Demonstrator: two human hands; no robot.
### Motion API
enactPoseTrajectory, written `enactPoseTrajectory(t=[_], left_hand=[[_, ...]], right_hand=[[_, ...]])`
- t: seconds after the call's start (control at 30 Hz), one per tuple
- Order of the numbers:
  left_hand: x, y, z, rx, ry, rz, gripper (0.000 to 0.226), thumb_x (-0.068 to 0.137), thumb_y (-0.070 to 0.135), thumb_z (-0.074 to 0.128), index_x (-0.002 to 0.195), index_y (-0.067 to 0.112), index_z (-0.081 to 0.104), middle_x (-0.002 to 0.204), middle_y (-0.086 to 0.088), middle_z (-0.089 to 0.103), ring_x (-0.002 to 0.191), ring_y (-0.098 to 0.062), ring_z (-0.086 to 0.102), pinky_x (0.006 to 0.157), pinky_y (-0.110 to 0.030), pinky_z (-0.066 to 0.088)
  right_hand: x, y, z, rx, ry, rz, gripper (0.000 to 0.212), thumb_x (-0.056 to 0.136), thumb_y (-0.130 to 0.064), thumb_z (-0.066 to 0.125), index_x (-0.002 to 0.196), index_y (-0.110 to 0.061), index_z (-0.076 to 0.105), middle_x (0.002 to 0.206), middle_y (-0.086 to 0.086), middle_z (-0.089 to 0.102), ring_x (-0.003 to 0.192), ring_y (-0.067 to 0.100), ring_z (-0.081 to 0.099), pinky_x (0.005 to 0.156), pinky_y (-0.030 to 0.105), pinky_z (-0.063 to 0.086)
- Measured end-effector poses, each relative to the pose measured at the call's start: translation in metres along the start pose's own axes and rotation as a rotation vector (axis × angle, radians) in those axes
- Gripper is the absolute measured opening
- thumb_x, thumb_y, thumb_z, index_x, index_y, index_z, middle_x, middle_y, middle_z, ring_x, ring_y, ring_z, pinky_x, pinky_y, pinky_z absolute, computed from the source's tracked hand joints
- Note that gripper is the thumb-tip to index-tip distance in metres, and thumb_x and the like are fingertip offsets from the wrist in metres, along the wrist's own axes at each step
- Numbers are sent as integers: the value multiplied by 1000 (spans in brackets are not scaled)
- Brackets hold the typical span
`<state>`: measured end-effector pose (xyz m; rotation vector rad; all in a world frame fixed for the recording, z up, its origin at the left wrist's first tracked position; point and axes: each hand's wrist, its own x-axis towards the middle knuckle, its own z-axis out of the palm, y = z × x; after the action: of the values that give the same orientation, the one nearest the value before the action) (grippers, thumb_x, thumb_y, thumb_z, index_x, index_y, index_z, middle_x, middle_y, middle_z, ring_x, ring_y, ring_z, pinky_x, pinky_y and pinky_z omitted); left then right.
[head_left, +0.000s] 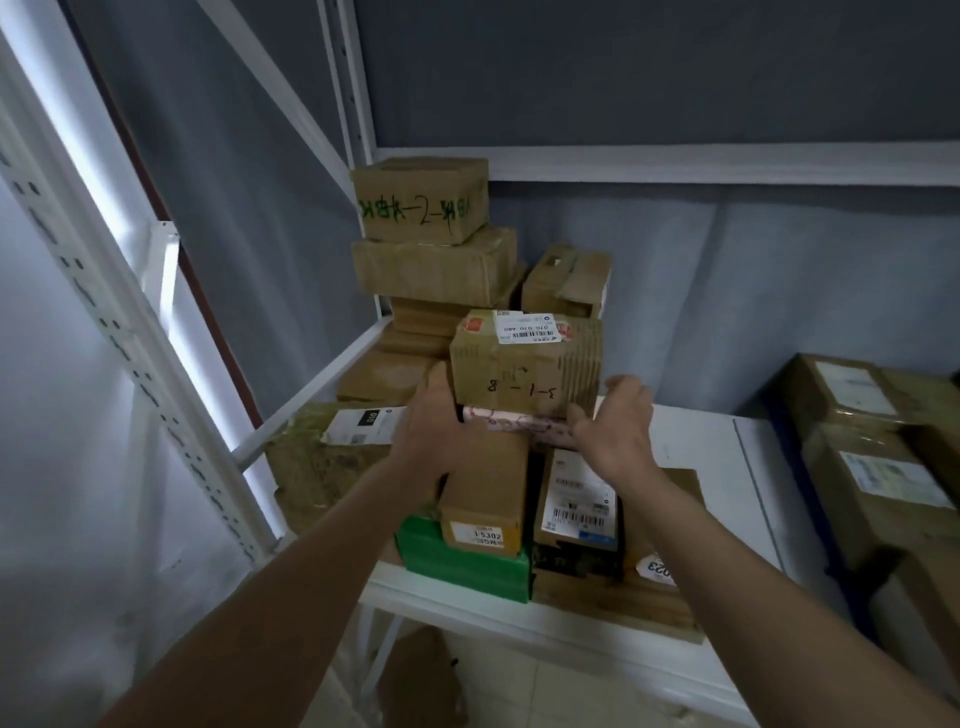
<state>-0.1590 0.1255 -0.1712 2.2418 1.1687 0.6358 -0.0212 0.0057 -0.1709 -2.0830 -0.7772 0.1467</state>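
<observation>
The left hand (435, 418), at the centre of the frame, lies flat against the left side of a cardboard box (524, 364) marked by hand with "3-1-8" upside down, its fingers pointing up along that side and its thumb at the box's lower edge; how far the fingers wrap behind cannot be told. The right hand (615, 423), just right of centre, is released and spread, its thumb at the box's lower right corner while the other fingers arc loosely, a little apart from the right side. The box sits upright in the middle of the frame, a white barcode label on its top, resting on a flat pinkish parcel (524, 425) between the two hands. Below the hands, a slim brown carton (485, 493) with a yellow label lies on a green box (462, 564), and just beside them on the right is a parcel with a large shipping label (577, 499). To the lower left lies a taped parcel (317, 462). Above centre rises a stack of cartons topped by a box with green writing (421, 200). All of it rests on a white shelf (701, 441); more brown boxes (872, 447) fill the right edge, and a perforated white rack upright (104, 322) crosses the left
</observation>
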Motion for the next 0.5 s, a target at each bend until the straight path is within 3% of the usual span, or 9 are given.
enactPoseTrajectory(t=[0.1,0.17,0.23,0.37,0.5], left_hand=[[24,2,-2,-142,-79,-49,83,71,33,76,139,12,34,135,-5,50,125,-24,47,103,-50,42],[33,6,-4,-288,-113,-102,69,70,25,78,128,15,42,123,-1,57,117,-21,54,99,-44,46],[40,9,-4,-394,-143,-110,54,72,19,76,119,18,48,111,5,60,108,-16,57,90,-34,49],[45,14,-4,-503,-186,-88,39,83,5,67,115,21,52,104,7,57,100,-11,53,80,-26,41],[39,15,-3,-608,-197,-145,61,83,12,70,135,20,39,123,3,57,112,-16,53,91,-33,45]], right_hand=[[15,0,7,161,-60,77,64,88,-12,62,139,-3,25,139,13,34,134,28,31,107,35,33],[20,1,9,283,-100,95,60,87,-7,61,138,-8,29,134,9,41,130,25,39,94,28,46],[20,-2,8,325,-147,102,56,89,-5,58,138,-11,30,127,2,44,124,20,44,84,21,45],[21,-5,5,377,-203,94,63,86,-8,64,140,-14,31,125,1,49,123,20,46,99,31,41],[16,-6,-8,397,-225,101,57,88,-6,62,136,-14,32,119,-1,48,118,17,46,90,26,42]])
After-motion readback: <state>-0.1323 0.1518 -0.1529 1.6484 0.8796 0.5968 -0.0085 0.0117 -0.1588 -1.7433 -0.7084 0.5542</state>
